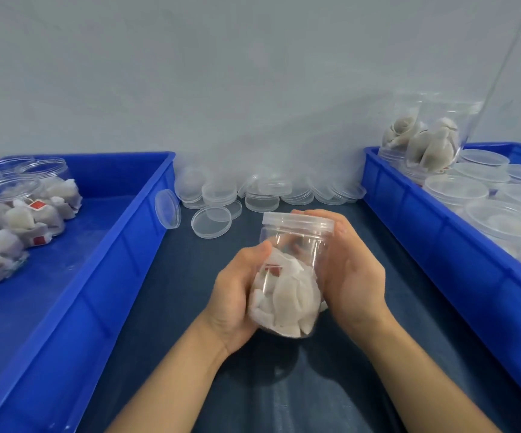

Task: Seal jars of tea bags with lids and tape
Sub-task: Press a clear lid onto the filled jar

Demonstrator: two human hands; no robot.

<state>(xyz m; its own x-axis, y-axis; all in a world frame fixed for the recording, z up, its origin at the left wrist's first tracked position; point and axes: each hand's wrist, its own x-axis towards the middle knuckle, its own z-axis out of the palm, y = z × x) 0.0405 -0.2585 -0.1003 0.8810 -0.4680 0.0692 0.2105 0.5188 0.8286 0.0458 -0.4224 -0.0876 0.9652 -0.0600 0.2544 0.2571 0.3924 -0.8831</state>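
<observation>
The left hand (234, 295) wraps the lower body of the jar (290, 276), held above the table (171, 307) between two blue bins — its grip should stay firm so the jar can't spin. The right hand (351, 267) cups the upper side, fingers curled behind the lid (298, 220); the lid looks seated, though I can't tell how tight.

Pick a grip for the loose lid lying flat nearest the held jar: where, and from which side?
Take the flat loose lid by its raised rim, from above, fingers on opposite edges. It lies open side up on the dark table, overlapping another lid behind it, so pinch across the free left and front edges. Its flat pose leaves little for a side approach.
</observation>
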